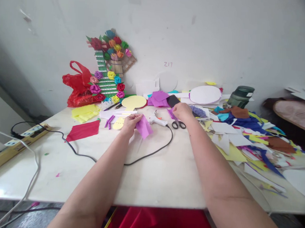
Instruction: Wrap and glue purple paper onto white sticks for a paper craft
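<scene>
My left hand (131,123) pinches a corner of a purple paper piece (144,126) over the middle of the table. My right hand (183,111) is farther right, its fingers curled down beside a dark phone (173,100) and above a purple strip (171,113); what its fingertips hold is hidden. Just below it lie scissors with black handles (179,124). Between my hands rests a white glue gun (157,119) with a black cord. A stack of purple paper (159,98) lies behind it. Small purple rolls (110,121) are left of my left hand.
Paper scraps (234,132) cover the right side, with a green bottle (240,97) behind. A paper-flower decoration (107,76) and red bag (79,85) stand at the back left. Red paper (83,130) and a power strip (18,143) lie left. The black cord crosses beneath my left forearm.
</scene>
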{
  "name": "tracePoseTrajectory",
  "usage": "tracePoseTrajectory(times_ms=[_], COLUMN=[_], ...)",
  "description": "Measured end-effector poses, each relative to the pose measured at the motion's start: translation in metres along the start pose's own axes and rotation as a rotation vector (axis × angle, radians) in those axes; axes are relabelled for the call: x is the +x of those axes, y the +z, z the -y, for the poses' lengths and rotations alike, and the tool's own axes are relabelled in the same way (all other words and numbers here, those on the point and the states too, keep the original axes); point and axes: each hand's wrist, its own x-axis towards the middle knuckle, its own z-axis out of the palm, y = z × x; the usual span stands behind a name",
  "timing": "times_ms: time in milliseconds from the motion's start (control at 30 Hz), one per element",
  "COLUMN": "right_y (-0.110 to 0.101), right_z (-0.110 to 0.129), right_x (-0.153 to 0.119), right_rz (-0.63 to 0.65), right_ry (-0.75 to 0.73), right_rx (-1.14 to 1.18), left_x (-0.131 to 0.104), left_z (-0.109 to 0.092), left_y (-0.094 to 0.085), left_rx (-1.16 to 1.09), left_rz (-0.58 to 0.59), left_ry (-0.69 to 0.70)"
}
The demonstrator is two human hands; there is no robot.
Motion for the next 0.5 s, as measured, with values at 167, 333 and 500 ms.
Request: tracePoseTrajectory(times_ms=[167, 333, 500], right_y=[0.006, 0.027, 0.031], right_z=[0.038, 0.06, 0.066], right_x=[-0.016, -0.03, -0.031], right_rz=[0.226, 0.557, 0.416], right_ry=[-0.073, -0.204, -0.139], right_rx=[0.607, 1.016, 1.076], left_x=[0.0, 0.002, 0.002], left_z=[0.001, 0.004, 0.002], left_y=[0.001, 0.002, 0.001], left_rx=[0.047, 0.051, 0.112], left_rz=[0.027, 0.07, 0.097], left_ry=[0.043, 0.097, 0.051])
